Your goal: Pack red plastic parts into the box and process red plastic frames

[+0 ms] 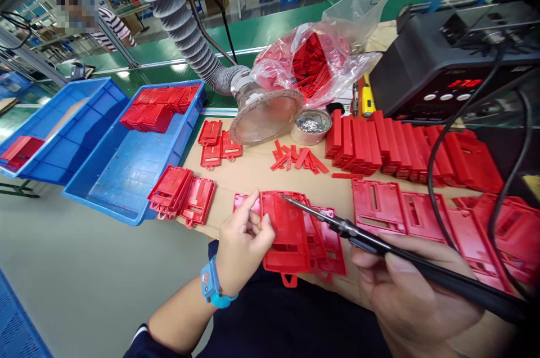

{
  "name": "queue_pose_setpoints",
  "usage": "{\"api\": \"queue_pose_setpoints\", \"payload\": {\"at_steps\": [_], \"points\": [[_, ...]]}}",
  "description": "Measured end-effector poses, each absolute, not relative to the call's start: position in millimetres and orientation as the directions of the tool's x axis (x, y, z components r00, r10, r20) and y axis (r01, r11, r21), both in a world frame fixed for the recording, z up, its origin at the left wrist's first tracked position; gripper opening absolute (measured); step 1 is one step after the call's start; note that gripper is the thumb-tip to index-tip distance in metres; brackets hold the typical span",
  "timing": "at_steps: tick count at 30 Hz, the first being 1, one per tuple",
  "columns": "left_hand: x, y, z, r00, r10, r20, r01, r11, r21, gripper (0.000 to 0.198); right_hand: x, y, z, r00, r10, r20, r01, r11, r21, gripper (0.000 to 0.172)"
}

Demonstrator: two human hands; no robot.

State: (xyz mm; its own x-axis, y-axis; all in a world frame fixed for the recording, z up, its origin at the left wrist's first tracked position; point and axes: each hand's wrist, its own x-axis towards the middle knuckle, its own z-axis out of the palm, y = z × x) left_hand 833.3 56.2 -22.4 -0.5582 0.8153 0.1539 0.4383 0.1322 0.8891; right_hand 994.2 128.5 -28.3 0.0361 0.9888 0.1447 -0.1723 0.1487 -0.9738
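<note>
My right hand (pixel 415 285) is wrapped around a black soldering iron (pixel 358 234), whose metal tip lies over the upper edge of a red plastic panel (pixel 284 228). I cannot tell whether the tip touches it. Beside the panel's left edge is my left hand (pixel 244 240), its index finger stretched out, thumb apart and other fingers curled, with nothing visible in it. A blue watch is on that wrist. Under and right of the panel lie more red panels (pixel 335 240), partly covered. Small red strips (pixel 297 158) lie loose behind it.
A fume hood (pixel 268 116) on a grey hose hangs over the bench. Nearby are a solder tin (pixel 311 124), a bag of red pieces (pixel 312 62), stacked red parts (pixel 356 144) and a soldering station (pixel 455 76). Blue bins (pixel 113 178) stand left; a person (pixel 109 28) is beyond.
</note>
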Motion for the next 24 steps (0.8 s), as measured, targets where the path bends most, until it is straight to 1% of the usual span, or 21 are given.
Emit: {"api": "queue_pose_setpoints", "payload": {"at_steps": [4,10,18,24], "points": [[833.7,55.4,-23.6,-0.554,0.819,0.152,0.441,0.134,0.888,0.047,991.6,127.9,-26.2,0.001,0.994,0.109,-0.224,0.107,-0.969,0.011],[833.8,55.3,-23.0,-0.544,0.820,0.177,0.461,0.116,0.880,0.046,993.0,128.3,-34.4,0.006,0.993,0.116,-0.224,0.114,-0.968,0.011],[834.4,56.2,-23.6,-0.549,0.813,0.193,0.484,0.121,0.867,0.046,991.2,129.6,-31.9,-0.003,0.988,0.152,-0.228,0.147,-0.963,0.011],[833.3,55.9,-20.7,-0.552,0.815,0.178,0.484,0.138,0.864,0.047,988.0,131.2,-33.1,0.020,0.993,0.114,-0.220,0.116,-0.969,0.011]]}}
